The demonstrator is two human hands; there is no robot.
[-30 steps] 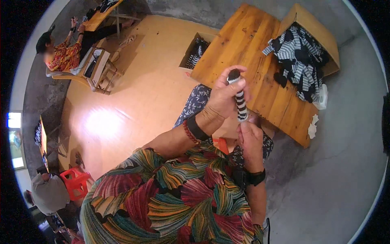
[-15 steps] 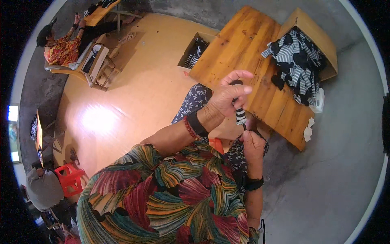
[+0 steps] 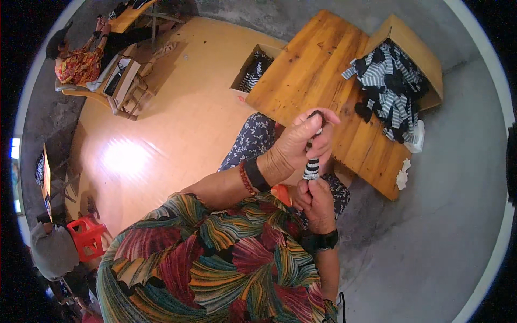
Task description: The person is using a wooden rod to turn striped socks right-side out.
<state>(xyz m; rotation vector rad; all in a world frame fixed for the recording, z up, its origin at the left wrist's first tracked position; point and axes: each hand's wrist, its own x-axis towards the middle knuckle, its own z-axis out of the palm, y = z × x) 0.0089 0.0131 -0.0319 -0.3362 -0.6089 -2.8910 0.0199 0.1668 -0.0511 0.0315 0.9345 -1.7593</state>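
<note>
Both hands on one striped sock [image 3: 312,168] held upright over the lap: left hand [image 3: 301,141] fingers clamped on the top, right hand [image 3: 316,200] fingers gripping the bottom to keep it taut, more striped socks [image 3: 389,89] piled on the wooden surface [image 3: 312,75] ahead.

Wooden plank worktop [image 3: 312,75], bare across its left and middle boards. Heap of black-and-white striped cloth [image 3: 389,89] at its right end. Open cardboard box [image 3: 417,48] at far right corner, under the heap. White crumpled scrap [image 3: 403,173] at near right edge.
</note>
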